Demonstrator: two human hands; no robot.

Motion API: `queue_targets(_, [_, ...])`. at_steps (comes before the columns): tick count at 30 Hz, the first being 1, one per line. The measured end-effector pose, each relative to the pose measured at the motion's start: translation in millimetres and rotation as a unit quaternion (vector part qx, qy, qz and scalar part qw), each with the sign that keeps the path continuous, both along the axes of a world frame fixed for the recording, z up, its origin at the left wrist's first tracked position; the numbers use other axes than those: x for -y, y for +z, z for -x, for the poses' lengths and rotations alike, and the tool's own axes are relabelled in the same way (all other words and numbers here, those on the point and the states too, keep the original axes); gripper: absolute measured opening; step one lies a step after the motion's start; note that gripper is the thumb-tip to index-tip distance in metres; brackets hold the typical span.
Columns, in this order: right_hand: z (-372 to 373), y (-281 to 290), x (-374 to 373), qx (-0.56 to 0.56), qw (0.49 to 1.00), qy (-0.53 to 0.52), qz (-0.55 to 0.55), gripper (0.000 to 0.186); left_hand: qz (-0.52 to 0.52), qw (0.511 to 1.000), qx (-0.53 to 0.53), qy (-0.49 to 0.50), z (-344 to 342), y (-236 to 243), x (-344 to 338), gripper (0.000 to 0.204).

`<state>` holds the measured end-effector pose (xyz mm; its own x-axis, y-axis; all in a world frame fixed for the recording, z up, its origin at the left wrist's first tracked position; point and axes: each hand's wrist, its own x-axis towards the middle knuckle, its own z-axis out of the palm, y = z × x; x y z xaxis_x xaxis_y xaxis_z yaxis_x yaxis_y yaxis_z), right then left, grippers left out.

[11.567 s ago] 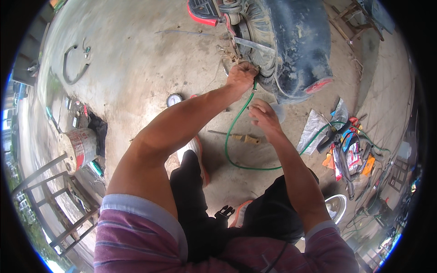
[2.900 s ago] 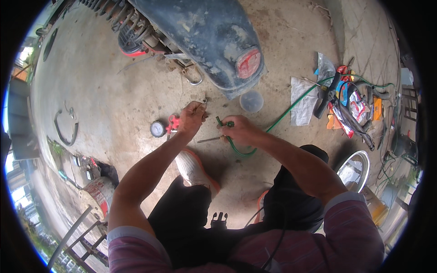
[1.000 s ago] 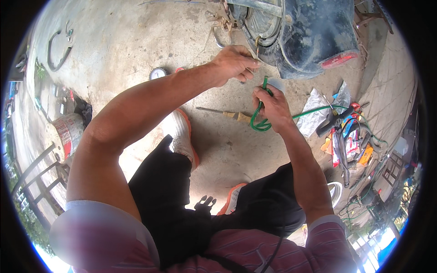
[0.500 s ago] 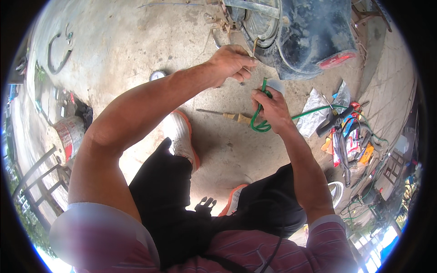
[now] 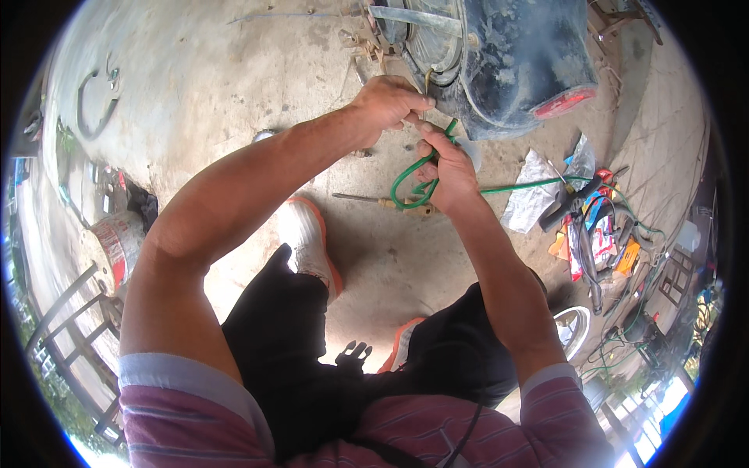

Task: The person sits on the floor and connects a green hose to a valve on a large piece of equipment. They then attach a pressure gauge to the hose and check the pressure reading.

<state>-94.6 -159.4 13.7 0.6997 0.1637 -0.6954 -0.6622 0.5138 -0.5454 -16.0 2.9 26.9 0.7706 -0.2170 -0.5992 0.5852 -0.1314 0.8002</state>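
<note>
The left hand point(image 5: 388, 105) is closing its fingers in a pinch on something thin at the underside of the dark machine point(image 5: 507, 62), though what sits between the fingertips is too small to tell. The right hand point(image 5: 445, 175) is sitting just at five o'clock of the left, nearly touching it, and is gripping a loop of green hose point(image 5: 413, 175); the loop is curling out at nine o'clock of the palm while the rest of the hose is running off toward three o'clock across the concrete floor point(image 5: 234, 78). Just below the loop, a screwdriver point(image 5: 374, 201) with a pale handle is lying flat on the floor, its shaft pointing to nine o'clock. At seven o'clock of the hands, a white shoe with an orange edge point(image 5: 308, 242) is resting on the concrete. At three o'clock of the right hand, a crumpled pale plastic bag point(image 5: 530, 199) is lying beside a pile of tools point(image 5: 601, 234) with red, orange and black handles. Far out at nine o'clock, a paint can point(image 5: 117, 246) is standing near the rim of the view, and a curved black hose piece point(image 5: 97, 97) is lying at ten o'clock.
</note>
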Motion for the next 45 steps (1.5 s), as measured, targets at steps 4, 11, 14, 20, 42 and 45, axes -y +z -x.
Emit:
queue_targets(4, [-4.3,-10.8,-2.1,0.025,0.999,-0.04,0.003,0.021,0.018,1.0,-0.001,-0.02,0.4,4.2,1.1,0.033])
queue_targets(11, [-6.6,-4.0,-13.8,0.021,0.998,-0.05,0.037,0.021,0.026,0.999,0.005,-0.034,-1.2,5.5,-4.2,0.041])
queue_targets(14, [-7.2,-1.5,-17.6,-0.003,0.997,-0.06,0.046,0.02,0.042,0.999,-0.006,-0.027,-1.3,2.6,-10.7,0.045])
queue_targets(20, [-8.7,-7.9,-16.8,0.003,0.998,-0.058,-0.003,0.019,0.049,0.997,-0.002,-0.065,1.3,5.9,-10.3,0.041])
queue_targets(42, [-8.1,-21.1,-22.1,0.045,0.997,-0.063,0.011,0.028,-0.118,0.983,0.12,-0.07,0.5,12.1,0.8,0.027])
queue_targets(45, [-8.6,-14.2,-21.7,0.047,0.997,-0.063,0.002,0.026,-0.059,0.99,0.095,-0.09,0.7,12.2,-4.7,0.031])
